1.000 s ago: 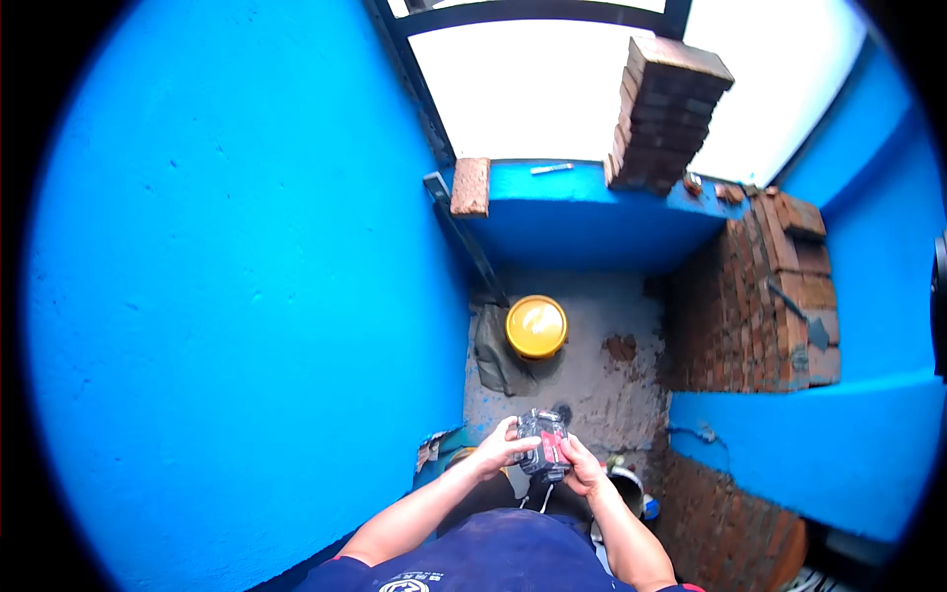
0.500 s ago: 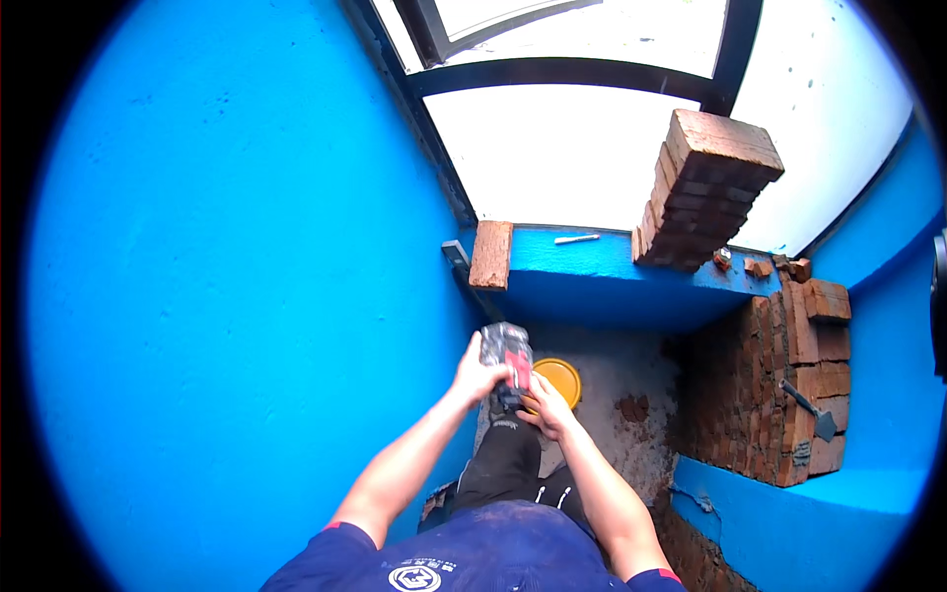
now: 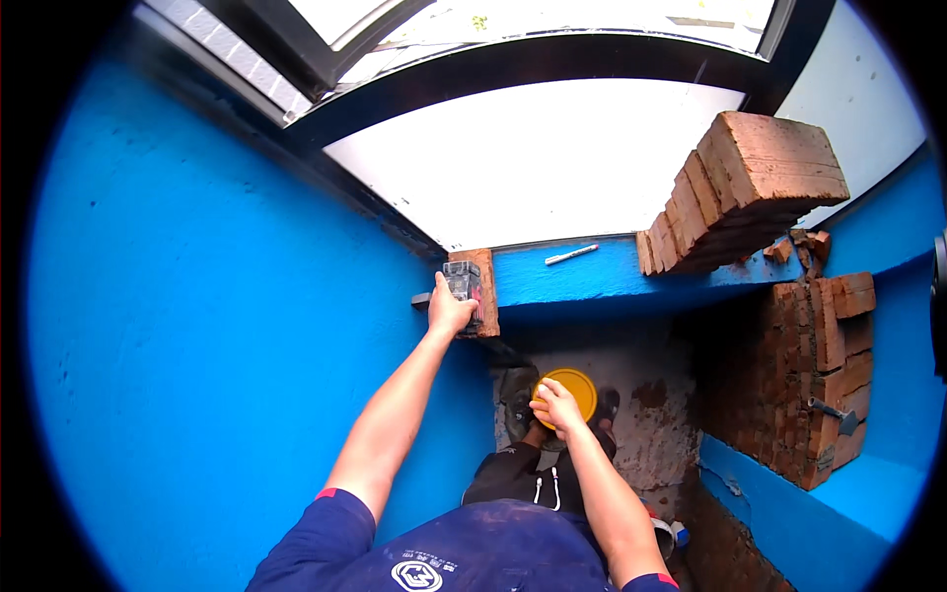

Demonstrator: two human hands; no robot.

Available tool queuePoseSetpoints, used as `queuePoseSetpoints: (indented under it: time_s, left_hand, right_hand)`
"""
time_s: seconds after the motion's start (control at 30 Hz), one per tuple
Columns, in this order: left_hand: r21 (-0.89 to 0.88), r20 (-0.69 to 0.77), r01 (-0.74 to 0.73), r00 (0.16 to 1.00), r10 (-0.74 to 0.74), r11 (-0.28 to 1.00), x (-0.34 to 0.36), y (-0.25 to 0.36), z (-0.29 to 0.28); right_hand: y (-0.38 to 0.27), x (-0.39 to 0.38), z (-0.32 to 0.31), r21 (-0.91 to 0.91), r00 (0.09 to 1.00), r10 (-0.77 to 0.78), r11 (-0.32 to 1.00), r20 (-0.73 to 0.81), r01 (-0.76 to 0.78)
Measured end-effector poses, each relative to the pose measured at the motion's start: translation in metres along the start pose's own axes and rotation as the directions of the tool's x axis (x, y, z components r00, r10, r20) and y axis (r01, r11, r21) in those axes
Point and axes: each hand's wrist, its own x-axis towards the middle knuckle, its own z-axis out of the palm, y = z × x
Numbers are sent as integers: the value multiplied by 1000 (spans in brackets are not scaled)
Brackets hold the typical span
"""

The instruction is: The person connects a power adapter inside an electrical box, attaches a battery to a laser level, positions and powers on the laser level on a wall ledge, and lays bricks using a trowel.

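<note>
At the left end of the blue sill [image 3: 528,286], my left hand [image 3: 451,314] grips a dark, boxy device [image 3: 461,279] with a red side. The device is over a single red brick [image 3: 488,322]; it appears to rest on it, though my hand hides part of the contact. My right hand [image 3: 559,410] hovers with curled fingers in front of a round yellow lid or bucket top [image 3: 582,385] near the floor. What those fingers hold, if anything, is hidden.
A white marker [image 3: 572,255] lies on the sill, left of a tall brick stack [image 3: 725,183]. At the right stands a brick pile [image 3: 779,380] with a trowel [image 3: 834,414] on it. A blue wall [image 3: 227,326] rises on my left; a dark-framed window [image 3: 552,64] is ahead.
The device went from both hands at my middle to the sill's left end, held by my left hand alone. My right hand let go of it and stayed low near the yellow lid. The view shifted.
</note>
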Motion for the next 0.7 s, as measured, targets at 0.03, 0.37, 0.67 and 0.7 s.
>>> queuePoseSetpoints:
  time_s: [0.03,0.37,0.67,0.7]
  left_hand:
    - [1,14,3,1000,-3,1000,1,4,6]
    - [11,46,75,996,-76,997,1,9,16]
    - [-66,-22,14,1000,-16,998,-5,2,26]
    - [-77,-13,19,1000,-20,997,-4,1,26]
  right_hand:
    - [-10,4,3,4,1000,9,1000,-10,-9]
    - [-82,51,33,-306,990,-130,942,47,138]
    - [-83,91,67,-282,973,-211,932,91,229]
    - [-81,93,69,-273,973,-212,934,92,229]
